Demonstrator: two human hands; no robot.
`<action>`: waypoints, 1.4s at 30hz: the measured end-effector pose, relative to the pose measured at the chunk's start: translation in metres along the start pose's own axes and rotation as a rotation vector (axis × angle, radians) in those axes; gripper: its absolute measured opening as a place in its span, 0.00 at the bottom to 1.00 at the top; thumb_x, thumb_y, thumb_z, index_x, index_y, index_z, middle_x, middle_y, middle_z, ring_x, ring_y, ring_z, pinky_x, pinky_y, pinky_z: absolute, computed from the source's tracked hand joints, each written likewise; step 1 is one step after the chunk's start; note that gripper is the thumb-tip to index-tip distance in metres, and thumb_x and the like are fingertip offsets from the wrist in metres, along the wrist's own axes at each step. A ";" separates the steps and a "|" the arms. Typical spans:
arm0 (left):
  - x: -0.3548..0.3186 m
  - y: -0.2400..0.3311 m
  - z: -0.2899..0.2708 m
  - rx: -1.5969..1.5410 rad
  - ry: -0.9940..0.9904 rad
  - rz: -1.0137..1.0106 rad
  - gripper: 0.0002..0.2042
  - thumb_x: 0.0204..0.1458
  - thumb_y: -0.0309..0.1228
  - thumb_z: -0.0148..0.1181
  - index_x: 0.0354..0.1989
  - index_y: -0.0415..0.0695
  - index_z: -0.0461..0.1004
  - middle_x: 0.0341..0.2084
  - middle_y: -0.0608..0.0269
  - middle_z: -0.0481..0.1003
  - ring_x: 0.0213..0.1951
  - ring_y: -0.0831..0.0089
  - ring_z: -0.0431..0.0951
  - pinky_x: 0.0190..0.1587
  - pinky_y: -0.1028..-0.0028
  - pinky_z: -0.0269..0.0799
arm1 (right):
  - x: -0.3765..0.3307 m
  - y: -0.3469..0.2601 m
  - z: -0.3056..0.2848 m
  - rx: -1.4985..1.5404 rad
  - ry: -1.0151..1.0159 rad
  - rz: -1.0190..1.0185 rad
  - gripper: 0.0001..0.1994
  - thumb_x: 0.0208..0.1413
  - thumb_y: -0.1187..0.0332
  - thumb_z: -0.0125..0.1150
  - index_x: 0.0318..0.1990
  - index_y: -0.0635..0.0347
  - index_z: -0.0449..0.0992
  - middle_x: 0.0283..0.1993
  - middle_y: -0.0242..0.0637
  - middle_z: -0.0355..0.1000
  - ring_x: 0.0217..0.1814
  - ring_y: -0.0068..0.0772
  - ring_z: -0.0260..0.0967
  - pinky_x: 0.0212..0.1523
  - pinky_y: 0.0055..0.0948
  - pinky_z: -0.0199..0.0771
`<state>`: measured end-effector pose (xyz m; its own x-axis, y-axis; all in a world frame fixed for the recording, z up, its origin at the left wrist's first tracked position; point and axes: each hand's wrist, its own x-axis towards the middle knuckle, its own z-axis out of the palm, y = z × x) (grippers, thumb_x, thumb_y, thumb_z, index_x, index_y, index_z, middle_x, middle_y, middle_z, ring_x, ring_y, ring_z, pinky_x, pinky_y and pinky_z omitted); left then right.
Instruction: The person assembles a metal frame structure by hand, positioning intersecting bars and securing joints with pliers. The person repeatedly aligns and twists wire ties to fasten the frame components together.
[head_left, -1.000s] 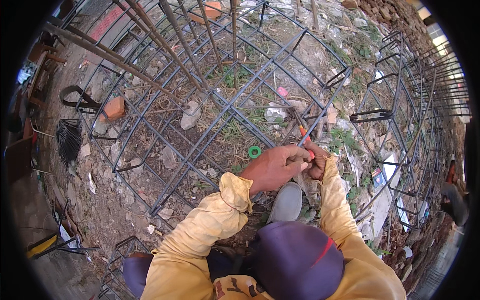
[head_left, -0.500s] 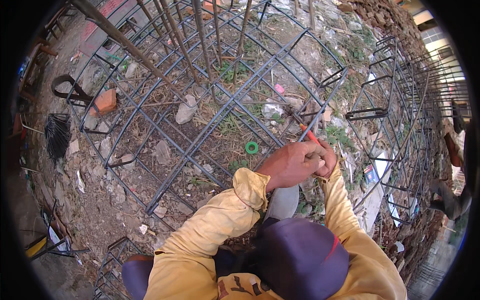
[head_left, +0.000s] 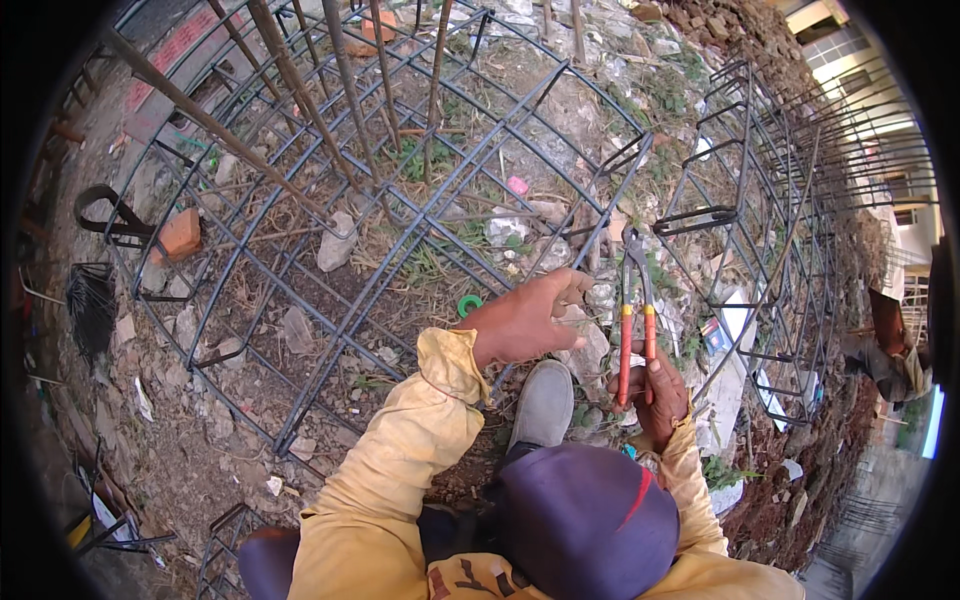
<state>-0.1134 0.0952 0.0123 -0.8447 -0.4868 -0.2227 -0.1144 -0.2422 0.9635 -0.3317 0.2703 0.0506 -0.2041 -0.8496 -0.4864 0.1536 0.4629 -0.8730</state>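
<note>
My right hand point(head_left: 652, 390) holds a pair of pincers with orange handles point(head_left: 634, 325), jaws pointing up and away from the steel. My left hand point(head_left: 527, 318) reaches forward with its fingers bent, resting at a dark bar of the rebar cage point(head_left: 420, 215) that lies on the ground. Whether a thin wire is pinched in its fingers cannot be made out. A grey shoe point(head_left: 545, 402) stands just below both hands. Yellow sleeves cover both forearms, and a dark purple cap point(head_left: 590, 525) fills the bottom of the view.
A second rebar cage point(head_left: 775, 210) lies to the right. A green ring point(head_left: 470, 305) sits on the ground beside my left wrist. Stones, rubble, weeds and a brick point(head_left: 180, 235) lie under the bars. A bundle of wire point(head_left: 90, 305) is at the far left. Another person point(head_left: 885, 350) is at the right edge.
My hands were close together at one joint of the bars. Now the right hand has pulled back and down with the pincers, while the left stays at the bar.
</note>
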 end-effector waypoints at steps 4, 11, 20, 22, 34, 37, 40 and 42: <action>-0.016 0.014 -0.035 -0.129 -0.220 -0.007 0.39 0.51 0.29 0.67 0.70 0.38 0.53 0.62 0.43 0.63 0.61 0.59 0.68 0.58 0.62 0.69 | 0.006 -0.025 -0.002 0.277 -0.133 -0.016 0.30 0.66 0.48 0.48 0.62 0.66 0.60 0.34 0.51 0.77 0.31 0.39 0.78 0.30 0.35 0.82; -0.003 0.030 -0.009 -0.800 0.292 0.308 0.27 0.63 0.48 0.53 0.62 0.41 0.61 0.48 0.53 0.73 0.49 0.64 0.76 0.50 0.65 0.75 | 0.040 -0.043 0.061 0.032 -0.492 -0.021 0.29 0.67 0.53 0.49 0.68 0.62 0.58 0.42 0.45 0.77 0.35 0.35 0.77 0.37 0.30 0.75; -0.026 0.052 -0.032 -0.444 0.568 0.437 0.17 0.64 0.46 0.52 0.43 0.42 0.68 0.29 0.62 0.76 0.30 0.74 0.78 0.34 0.74 0.76 | 0.076 -0.107 0.082 -0.242 -0.282 -0.088 0.29 0.66 0.54 0.53 0.68 0.60 0.59 0.56 0.38 0.72 0.57 0.28 0.69 0.53 0.30 0.72; -0.031 0.069 -0.019 -0.340 0.588 0.378 0.17 0.64 0.45 0.52 0.43 0.41 0.68 0.28 0.64 0.76 0.30 0.78 0.77 0.33 0.76 0.75 | 0.071 -0.114 0.109 -0.460 -0.339 -0.132 0.32 0.65 0.54 0.54 0.70 0.62 0.55 0.56 0.40 0.71 0.59 0.31 0.68 0.54 0.34 0.71; -0.036 0.081 0.011 0.088 0.864 0.727 0.12 0.62 0.37 0.57 0.42 0.40 0.69 0.25 0.56 0.74 0.29 0.66 0.77 0.35 0.66 0.71 | 0.078 -0.092 0.105 -0.512 -0.313 -0.165 0.22 0.62 0.58 0.59 0.57 0.64 0.68 0.50 0.38 0.74 0.47 0.29 0.75 0.47 0.32 0.79; -0.019 0.081 0.021 0.075 0.956 0.847 0.11 0.60 0.34 0.60 0.43 0.41 0.70 0.28 0.53 0.74 0.31 0.60 0.76 0.35 0.64 0.71 | 0.050 -0.090 0.117 -0.192 -0.241 -0.106 0.20 0.61 0.63 0.61 0.58 0.59 0.68 0.48 0.35 0.76 0.46 0.32 0.77 0.49 0.36 0.80; -0.027 0.096 0.024 -0.047 0.982 0.846 0.09 0.57 0.31 0.61 0.41 0.41 0.70 0.32 0.50 0.74 0.35 0.47 0.75 0.37 0.58 0.70 | 0.047 -0.070 0.119 0.002 -0.296 -0.074 0.23 0.63 0.63 0.57 0.63 0.58 0.63 0.54 0.42 0.74 0.53 0.42 0.75 0.54 0.45 0.79; -0.026 0.094 0.021 0.050 1.014 0.922 0.09 0.56 0.30 0.61 0.41 0.41 0.71 0.32 0.50 0.74 0.36 0.48 0.75 0.37 0.58 0.71 | 0.047 -0.077 0.122 0.299 -0.412 0.045 0.23 0.65 0.61 0.54 0.63 0.59 0.63 0.57 0.46 0.71 0.56 0.45 0.73 0.55 0.48 0.78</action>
<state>-0.1134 0.1027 0.1114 0.1226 -0.8538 0.5059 0.2385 0.5202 0.8201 -0.2347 0.1642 0.0996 0.1983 -0.8874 -0.4162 0.4361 0.4602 -0.7733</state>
